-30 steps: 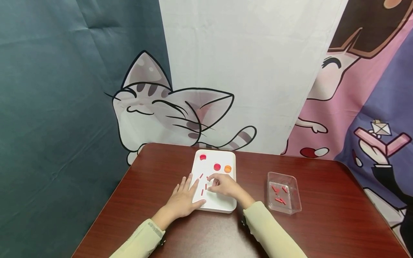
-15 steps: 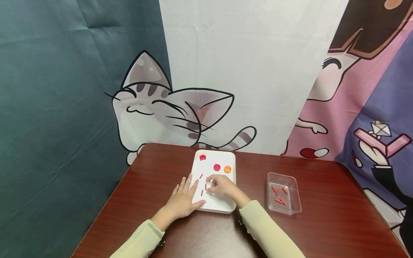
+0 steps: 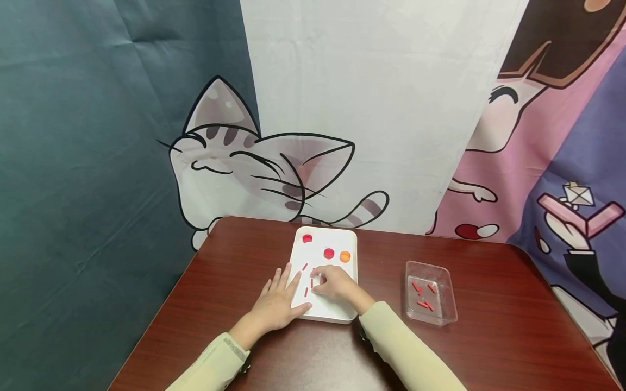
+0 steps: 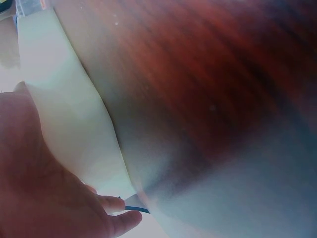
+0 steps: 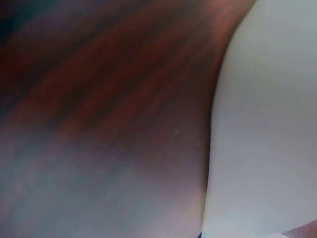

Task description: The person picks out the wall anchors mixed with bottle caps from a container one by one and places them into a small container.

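Note:
A white tray (image 3: 325, 315) lies on the table. My left hand (image 3: 276, 305) rests flat over its left edge with fingers spread; the left wrist view shows part of this hand (image 4: 54, 183). My right hand (image 3: 337, 283) is over the tray, thumb and index finger curled at the two ends of a short red stick (image 3: 311, 283). The contact itself is too small to make out. Another red stick (image 3: 305, 266) lies beyond, and one (image 3: 306, 292) lies nearer. A further red bit (image 3: 314, 268) shows at the index fingertip. The right wrist view shows mostly sleeve (image 5: 262, 124).
Two red round pieces, one (image 3: 307, 238) at far left and one (image 3: 329, 253) further right, sit in the tray beside an orange one (image 3: 345, 256). A clear plastic box (image 3: 445, 315) with several red sticks stands to the right. A printed curtain (image 3: 391, 108) hangs behind the table (image 3: 235, 255).
My right hand has shifted slightly left, bringing its thumb and index finger closer about the red stick. The left hand and the clear box have stayed put.

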`<action>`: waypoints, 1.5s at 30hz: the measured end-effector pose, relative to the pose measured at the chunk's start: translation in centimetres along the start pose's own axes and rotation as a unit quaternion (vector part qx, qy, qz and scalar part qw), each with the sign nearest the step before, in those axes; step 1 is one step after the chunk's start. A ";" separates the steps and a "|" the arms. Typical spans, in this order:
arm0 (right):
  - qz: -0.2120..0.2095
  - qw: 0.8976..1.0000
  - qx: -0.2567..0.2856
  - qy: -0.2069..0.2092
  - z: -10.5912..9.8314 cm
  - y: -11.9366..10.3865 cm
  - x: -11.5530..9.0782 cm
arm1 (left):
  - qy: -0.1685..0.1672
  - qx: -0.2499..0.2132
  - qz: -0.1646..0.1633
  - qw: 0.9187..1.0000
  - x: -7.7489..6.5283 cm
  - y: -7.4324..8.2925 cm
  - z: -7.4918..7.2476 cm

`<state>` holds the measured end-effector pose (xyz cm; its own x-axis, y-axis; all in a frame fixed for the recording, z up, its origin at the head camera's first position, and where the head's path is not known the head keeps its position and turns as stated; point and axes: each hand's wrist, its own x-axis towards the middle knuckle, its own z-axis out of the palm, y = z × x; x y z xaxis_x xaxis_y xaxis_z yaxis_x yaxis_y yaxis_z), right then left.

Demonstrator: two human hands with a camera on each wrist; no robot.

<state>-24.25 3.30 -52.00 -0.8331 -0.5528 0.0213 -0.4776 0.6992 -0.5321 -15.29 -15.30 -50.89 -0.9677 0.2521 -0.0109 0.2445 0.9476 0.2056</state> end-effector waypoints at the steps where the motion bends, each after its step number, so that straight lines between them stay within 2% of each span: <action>1: 0.001 1.000 -0.002 -0.001 0.0 -0.1 0.0 | 0.000 0.001 -0.001 1.000 0.0 0.0 0.0; 10: 0.016 1.000 -0.013 -0.010 -0.2 -0.6 0.0 | 0.001 -0.001 -0.002 1.000 0.0 0.0 -0.1; 37: -0.008 1.000 -0.022 -0.006 -0.3 -0.7 -0.1 | 0.003 -0.004 -0.001 1.000 0.0 0.0 0.1; 45: -0.020 1.000 -0.017 -0.002 -0.2 -0.6 -0.2 | 0.014 0.000 0.003 1.000 -0.1 -0.3 0.0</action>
<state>-23.85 3.07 -51.52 -0.8125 -0.5817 0.0390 -0.5194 0.6919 -0.5015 -15.22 -15.58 -50.93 -0.9677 0.2515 0.0176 0.2497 0.9464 0.2049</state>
